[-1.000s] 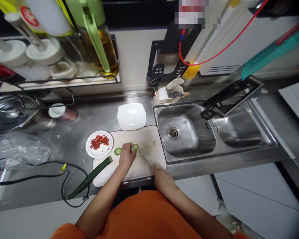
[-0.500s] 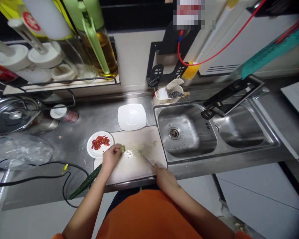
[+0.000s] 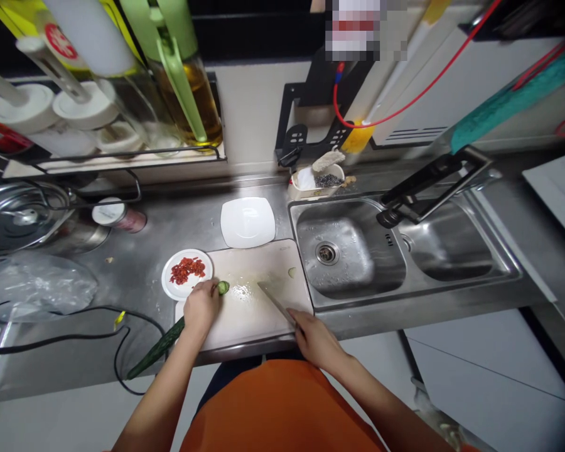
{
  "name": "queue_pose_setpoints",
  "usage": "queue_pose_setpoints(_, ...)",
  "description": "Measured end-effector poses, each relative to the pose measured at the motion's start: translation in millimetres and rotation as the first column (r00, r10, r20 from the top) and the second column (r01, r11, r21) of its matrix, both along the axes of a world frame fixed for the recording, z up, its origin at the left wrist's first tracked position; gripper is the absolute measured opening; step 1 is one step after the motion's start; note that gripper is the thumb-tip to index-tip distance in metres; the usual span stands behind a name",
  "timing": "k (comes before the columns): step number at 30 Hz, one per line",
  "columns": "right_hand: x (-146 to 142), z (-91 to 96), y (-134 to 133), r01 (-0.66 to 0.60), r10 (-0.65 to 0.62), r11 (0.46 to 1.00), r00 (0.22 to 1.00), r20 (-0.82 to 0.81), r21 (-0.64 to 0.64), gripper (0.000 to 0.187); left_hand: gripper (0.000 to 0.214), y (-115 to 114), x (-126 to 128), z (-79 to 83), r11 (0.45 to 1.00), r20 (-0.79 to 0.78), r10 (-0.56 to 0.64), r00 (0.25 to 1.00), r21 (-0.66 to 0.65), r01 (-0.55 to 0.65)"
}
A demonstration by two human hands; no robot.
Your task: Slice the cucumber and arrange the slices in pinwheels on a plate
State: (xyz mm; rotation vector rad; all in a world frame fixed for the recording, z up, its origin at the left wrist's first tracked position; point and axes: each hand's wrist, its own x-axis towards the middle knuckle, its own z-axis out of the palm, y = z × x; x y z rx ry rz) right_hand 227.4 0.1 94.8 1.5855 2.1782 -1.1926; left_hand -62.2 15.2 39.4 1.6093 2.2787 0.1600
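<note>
From here, I'd keep the knife (image 3: 277,303), gripped in the right hand (image 3: 316,339), low and well apart from the left hand (image 3: 201,309), at cucumber slices (image 3: 223,287) on the cutting board's (image 3: 249,323) left, pinching or not I can't tell.

Cool, moderate indoor light is falling, seemingly from above, on a steel counter (image 3: 136,263). A wet patch (image 3: 242,290) is glinting white on the cutting board (image 3: 258,323), and the sink (image 3: 365,260) at right is reflecting bright streaks. Shadow is darkening the counter beneath the shelf (image 3: 136,161) at far left, while black is filling the far right corner. Wide-angle distortion is tilting the bottles (image 3: 207,107) outward, the cut cucumber (image 3: 223,287) is looking soft, and coarse pixel blocks (image 3: 355,31) are masking a far patch right of centre
</note>
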Motion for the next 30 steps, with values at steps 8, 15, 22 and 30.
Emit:
queue_pose_setpoints(8, 3.0, -18.8, 3.3, 0.131, -0.169, 0.936, 0.981, 0.091, 0.327, 0.059, 0.02, 0.6, 0.4, 0.9, 0.994, 0.05, -0.038, 0.998, 0.103, 0.033)
queue_pose_setpoints(15, -26.2, -57.1, 32.9, 0.087, -0.248, 0.914, 0.893, 0.375, 0.396, 0.059, 0.022, 10.5, 13.1, 0.1, 0.985, 0.073, -0.052, 0.996, 0.171, 0.039)
queue_pose_setpoints(22, -35.6, -62.1, 37.6, 0.002, -0.163, 0.932, 0.896, 0.412, 0.364, 0.06, 0.024, 32.7, 17.5, -0.3, 0.978, 0.138, -0.037, 0.99, 0.21, 0.007)
queue_pose_setpoints(30, -39.2, -66.1, 36.4, -0.091, -0.088, 0.924, 0.895, 0.438, 0.371, 0.056, 0.026, 52.6, 19.2, 0.3, 0.985, 0.186, 0.005, 0.983, 0.166, -0.036)
